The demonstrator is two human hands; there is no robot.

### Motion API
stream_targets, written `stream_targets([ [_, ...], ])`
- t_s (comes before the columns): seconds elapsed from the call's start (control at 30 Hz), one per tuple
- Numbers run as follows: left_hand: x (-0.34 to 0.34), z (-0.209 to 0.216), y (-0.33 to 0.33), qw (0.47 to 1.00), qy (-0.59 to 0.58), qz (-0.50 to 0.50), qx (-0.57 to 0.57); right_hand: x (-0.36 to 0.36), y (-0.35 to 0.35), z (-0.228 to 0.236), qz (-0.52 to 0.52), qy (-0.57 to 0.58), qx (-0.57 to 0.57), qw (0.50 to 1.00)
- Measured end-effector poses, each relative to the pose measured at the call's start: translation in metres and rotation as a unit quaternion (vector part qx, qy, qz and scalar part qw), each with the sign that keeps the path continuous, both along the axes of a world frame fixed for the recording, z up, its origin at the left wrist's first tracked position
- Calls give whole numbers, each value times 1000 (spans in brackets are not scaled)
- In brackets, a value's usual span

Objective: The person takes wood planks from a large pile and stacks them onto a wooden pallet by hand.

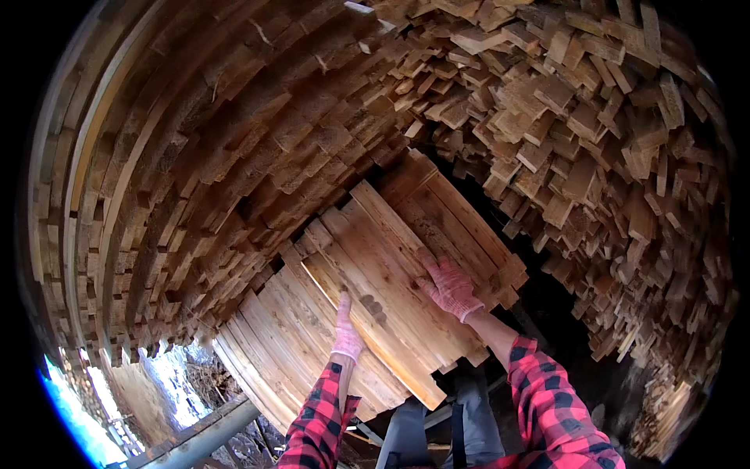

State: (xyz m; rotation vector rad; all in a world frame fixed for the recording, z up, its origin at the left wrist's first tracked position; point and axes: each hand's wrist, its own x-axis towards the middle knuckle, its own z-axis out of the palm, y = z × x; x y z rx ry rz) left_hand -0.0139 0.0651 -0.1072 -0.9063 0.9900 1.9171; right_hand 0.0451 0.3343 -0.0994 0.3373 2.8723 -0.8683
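A layer of planed wooden boards (375, 266) lies side by side in front of me, slanting from upper left to lower right. My left hand (348, 334), in a pink-white knit glove, presses against the long edge of a raised board (391, 344) with a yellowish side. Its fingers stretch along that edge, partly seen edge-on. Farther right, my right hand (451, 289), gloved the same way, lies on the boards with its fingers apart. Dark knot stains mark the wood between my hands. Lower boards (262, 328) lie to the left of the raised one.
A tall stack of boards (234, 156) rises at the left and back. Along the right stands a heap of uneven board ends (578, 156). A darker board pile (453, 219) sits beyond my right hand. A metal pipe (195, 438) runs at lower left.
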Motion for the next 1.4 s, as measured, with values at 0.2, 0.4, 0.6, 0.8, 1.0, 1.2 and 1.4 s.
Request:
stream_targets([
  [0.2, 4, 49, 45, 995, 75, 50, -40, 3, -34, 96, 71, -57, -86, 992],
  [0.4, -23, 37, 67, 713, 476, -389, -337, 4, 15, 77, 44, -107, -124, 986],
  [0.6, -24, 37, 81, 468, 345, -661, -475, -13, 73, 3, -26, -60, -4, 998],
  [0.8, -30, 25, 69, 461, 307, -689, -468, -15, 50, 19, 76, -156, 62, 983],
  [1.0, -79, 92, 64, 434, 283, -761, -390, 45, 63, 206, -47, -65, -64, 995],
  [1.2, -55, 319, 203, 548, 586, -581, -139, 153, 153, 403, -207, 359, 240, 878],
  [1.4, 2, 569, 342, 570, 683, -405, 211, 197, 223, 586, -298, 410, 454, 733],
])
